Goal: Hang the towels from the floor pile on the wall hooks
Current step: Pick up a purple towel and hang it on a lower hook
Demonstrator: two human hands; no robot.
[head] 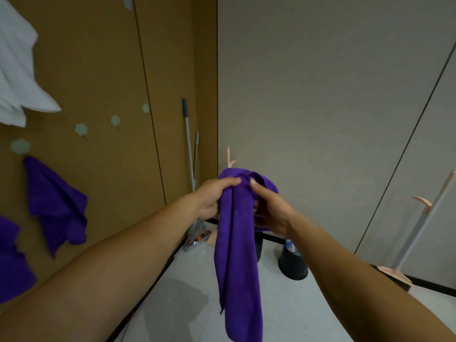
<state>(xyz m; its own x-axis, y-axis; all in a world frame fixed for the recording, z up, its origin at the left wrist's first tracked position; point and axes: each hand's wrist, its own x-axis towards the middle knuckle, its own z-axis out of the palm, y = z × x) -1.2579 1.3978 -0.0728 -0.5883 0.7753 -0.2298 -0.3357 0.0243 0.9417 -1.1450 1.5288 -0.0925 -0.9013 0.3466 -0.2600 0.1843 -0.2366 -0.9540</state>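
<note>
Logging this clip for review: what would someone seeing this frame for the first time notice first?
First, the long purple towel hanging down mid-frame, gripped at its top by the left hand and the right hand. Next, on the brown wall at left, a second purple towel hangs, with a white towel above it near the top corner.

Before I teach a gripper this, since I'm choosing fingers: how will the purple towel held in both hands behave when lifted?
Probably floppy: the purple towel hangs limp in long folds below the left hand and right hand. Likely light for its size: finger grips at its top alone carry it.
</note>
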